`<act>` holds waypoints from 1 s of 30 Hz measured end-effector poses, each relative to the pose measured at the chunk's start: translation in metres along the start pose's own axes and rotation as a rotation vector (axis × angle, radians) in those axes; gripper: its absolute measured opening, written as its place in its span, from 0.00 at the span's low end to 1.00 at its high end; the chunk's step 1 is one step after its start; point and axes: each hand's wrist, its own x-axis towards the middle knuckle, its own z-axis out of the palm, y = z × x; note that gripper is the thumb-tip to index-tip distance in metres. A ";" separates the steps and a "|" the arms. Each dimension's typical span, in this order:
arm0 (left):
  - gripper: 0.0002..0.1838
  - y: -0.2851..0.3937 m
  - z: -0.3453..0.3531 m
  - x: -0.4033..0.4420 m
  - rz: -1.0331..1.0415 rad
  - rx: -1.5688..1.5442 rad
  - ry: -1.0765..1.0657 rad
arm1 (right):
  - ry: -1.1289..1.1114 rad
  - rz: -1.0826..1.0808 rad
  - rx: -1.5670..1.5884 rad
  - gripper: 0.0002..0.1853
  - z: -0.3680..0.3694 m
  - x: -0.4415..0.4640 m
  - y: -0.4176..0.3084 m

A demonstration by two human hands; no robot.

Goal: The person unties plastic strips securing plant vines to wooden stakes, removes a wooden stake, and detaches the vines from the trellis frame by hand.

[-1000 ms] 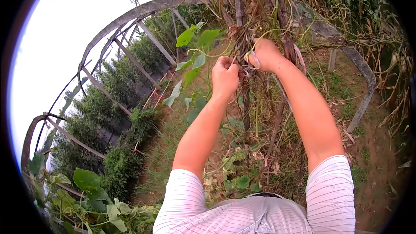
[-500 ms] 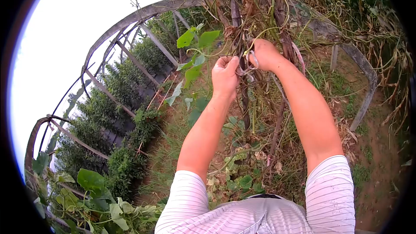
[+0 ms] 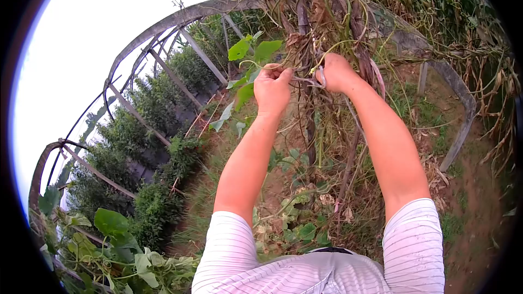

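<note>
A pale strip of tie material [image 3: 306, 81] runs across in front of a dark upright pole [image 3: 303, 8] wrapped in dry vines. My left hand [image 3: 272, 87] is closed in a pinch on the strip's left end, to the left of the pole. On the pole's right side my right hand [image 3: 336, 72] is closed, with a loop of the same strip at its fingers; its fingertips are partly hidden among the stems. A thin green vine [image 3: 327, 54] passes just above the right hand. Green leaves [image 3: 267, 50] hang close to my left hand.
A grey arched frame [image 3: 180, 19] curves behind the pole, and its leg [image 3: 457, 141] comes down at the right. Leafy bushes [image 3: 155, 212] grow at the left. Broad-leaved vines [image 3: 111, 223] fill the lower left. Dried stalks [image 3: 498, 114] hang at the right edge.
My left hand has moved left, away from the pole, and the strip between the hands is now drawn straighter. The right hand has stayed nearly in place beside the pole.
</note>
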 end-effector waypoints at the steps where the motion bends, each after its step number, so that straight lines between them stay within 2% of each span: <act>1: 0.07 0.004 0.001 -0.001 -0.071 -0.130 -0.007 | -0.024 0.018 0.008 0.14 -0.001 0.001 -0.001; 4: 0.07 0.013 0.002 -0.018 -0.192 -0.214 -0.074 | 0.057 0.003 0.053 0.17 0.006 -0.001 0.005; 8: 0.08 0.013 0.003 -0.036 -0.197 -0.175 -0.207 | 0.036 0.012 0.095 0.19 0.006 -0.001 0.013; 11: 0.07 -0.002 -0.004 -0.027 -0.140 -0.325 -0.091 | 0.089 -0.035 0.033 0.21 0.003 -0.004 0.009; 13: 0.08 -0.009 -0.008 -0.015 -0.203 -0.352 -0.032 | -0.008 0.036 0.054 0.26 -0.008 -0.008 -0.005; 15: 0.11 -0.017 -0.007 -0.003 -0.106 -0.158 -0.020 | -0.008 0.041 0.040 0.26 0.000 -0.004 0.003; 17: 0.14 -0.026 -0.009 0.007 -0.086 -0.086 -0.070 | 0.109 -0.021 0.083 0.23 0.005 -0.003 0.007; 18: 0.13 -0.022 -0.009 0.009 -0.056 -0.005 -0.072 | 0.147 0.070 0.115 0.24 0.003 -0.007 -0.002; 20: 0.13 -0.019 -0.010 0.013 -0.027 0.067 -0.068 | 0.160 0.093 0.089 0.24 -0.001 -0.009 -0.008; 22: 0.15 -0.024 -0.011 0.018 0.260 0.237 0.142 | 0.158 0.097 0.121 0.20 -0.007 -0.012 -0.014; 23: 0.15 -0.025 -0.011 0.022 0.255 0.231 0.147 | 0.153 0.096 0.113 0.20 -0.009 -0.013 -0.016; 25: 0.13 -0.020 -0.012 0.029 0.163 -0.144 -0.067 | -0.047 0.085 0.683 0.19 -0.014 -0.015 -0.023; 26: 0.12 -0.018 -0.014 0.031 0.094 -0.072 -0.142 | -0.083 0.136 0.730 0.22 -0.015 -0.016 -0.027; 27: 0.12 -0.015 -0.015 0.032 0.091 -0.082 -0.133 | -0.090 0.136 0.719 0.22 -0.017 -0.018 -0.035; 29: 0.13 -0.008 -0.014 0.032 -0.202 -0.152 -0.337 | -0.166 0.104 0.222 0.26 -0.019 -0.021 -0.055; 30: 0.13 -0.009 -0.013 0.032 -0.208 -0.204 -0.350 | -0.202 0.096 0.251 0.27 -0.018 -0.025 -0.065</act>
